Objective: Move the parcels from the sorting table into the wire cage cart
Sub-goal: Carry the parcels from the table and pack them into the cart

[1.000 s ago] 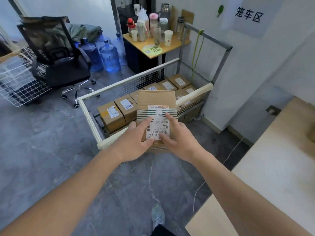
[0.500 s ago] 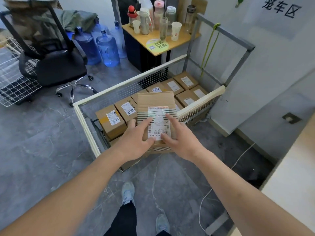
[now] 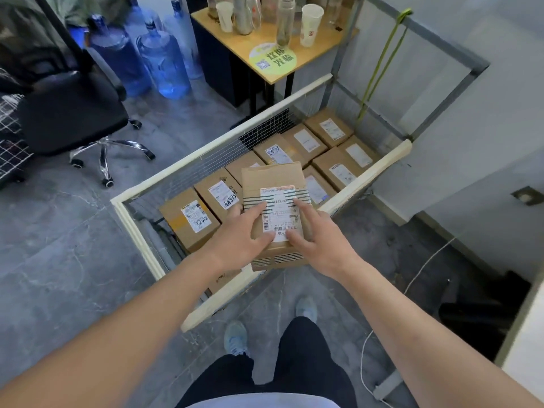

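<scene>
Both hands, left hand [image 3: 240, 237] and right hand [image 3: 319, 235], grasp one cardboard parcel [image 3: 275, 207] above the wire cage cart [image 3: 141, 228]. Next, I judge, lower it into the free near corner.

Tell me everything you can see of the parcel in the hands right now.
The parcel is a brown cardboard box wrapped in dark striped tape, with a white barcode label on top. It is closed, tilted slightly, and held over the near end of the wire cart. The left hand and right hand grip its sides, thumbs on the label.
</scene>
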Demonstrator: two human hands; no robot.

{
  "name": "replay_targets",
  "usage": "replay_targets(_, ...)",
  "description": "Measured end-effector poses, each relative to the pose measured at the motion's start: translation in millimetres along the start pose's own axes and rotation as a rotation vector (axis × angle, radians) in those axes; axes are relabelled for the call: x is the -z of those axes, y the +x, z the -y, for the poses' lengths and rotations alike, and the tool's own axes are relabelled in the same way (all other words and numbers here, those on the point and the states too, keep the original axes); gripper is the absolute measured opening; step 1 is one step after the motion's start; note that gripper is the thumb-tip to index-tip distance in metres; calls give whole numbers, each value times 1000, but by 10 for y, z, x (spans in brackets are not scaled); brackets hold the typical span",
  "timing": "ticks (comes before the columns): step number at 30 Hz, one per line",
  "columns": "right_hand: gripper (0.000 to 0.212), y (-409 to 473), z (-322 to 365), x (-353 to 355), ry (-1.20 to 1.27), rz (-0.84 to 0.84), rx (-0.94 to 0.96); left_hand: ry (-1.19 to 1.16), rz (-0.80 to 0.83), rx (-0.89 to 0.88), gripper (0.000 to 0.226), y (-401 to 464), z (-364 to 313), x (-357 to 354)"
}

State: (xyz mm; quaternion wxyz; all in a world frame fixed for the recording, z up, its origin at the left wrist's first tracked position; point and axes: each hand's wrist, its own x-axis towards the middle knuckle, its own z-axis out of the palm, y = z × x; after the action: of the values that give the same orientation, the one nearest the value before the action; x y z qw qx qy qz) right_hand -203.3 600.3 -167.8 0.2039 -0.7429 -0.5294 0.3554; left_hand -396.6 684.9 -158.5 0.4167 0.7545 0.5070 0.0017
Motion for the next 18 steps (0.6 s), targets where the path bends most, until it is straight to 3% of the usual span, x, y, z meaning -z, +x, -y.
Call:
replay_targets(9, 66, 1245, -570, 57, -34, 117, -47, -116, 54, 174, 71, 1247, 66, -264)
replay_targets(18, 66, 2303, -1215, 134, -123, 324, -42, -274, -27, 418, 60, 2143, 203, -815)
